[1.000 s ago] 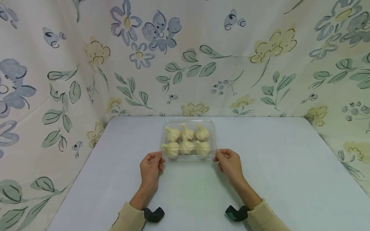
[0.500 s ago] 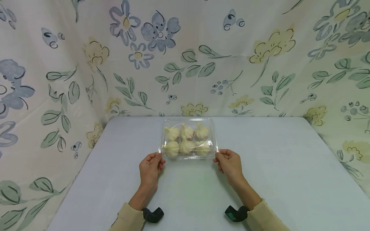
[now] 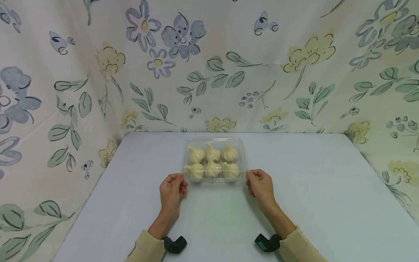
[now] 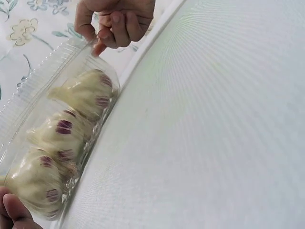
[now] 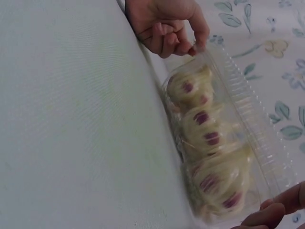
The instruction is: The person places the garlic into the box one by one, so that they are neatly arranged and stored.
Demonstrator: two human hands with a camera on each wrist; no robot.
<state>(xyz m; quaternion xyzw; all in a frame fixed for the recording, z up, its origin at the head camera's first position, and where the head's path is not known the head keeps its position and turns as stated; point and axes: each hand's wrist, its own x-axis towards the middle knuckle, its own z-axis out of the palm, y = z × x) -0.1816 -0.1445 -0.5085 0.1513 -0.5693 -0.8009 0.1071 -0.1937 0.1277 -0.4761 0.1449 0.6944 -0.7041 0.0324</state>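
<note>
A clear plastic clamshell box (image 3: 246, 153) lies at the far middle of the white table in the head view. Several pale garlic bulbs (image 3: 213, 169) sit inside it in two rows, purple marks showing through the plastic wall in both wrist views. My left hand (image 3: 171, 191) pinches the box's near left corner between thumb and fingers. At the near right corner, my right hand (image 3: 262, 187) pinches the rim likewise. The lid covers the bulbs; whether it is fully latched cannot be told. Only the fingertips of each wrist's own hand show in its wrist view.
A floral curtain (image 3: 209, 102) hangs behind the table and along both sides. The white tabletop (image 3: 216, 218) stretches between the forearms and out to both sides. Black devices (image 3: 175, 244) are worn at both wrists.
Half a second ago the box's top edge appeared higher and glare crossed the bulbs; now that edge appears lower and the bulbs look clearer. Both hands keep hold, shifting only slightly.
</note>
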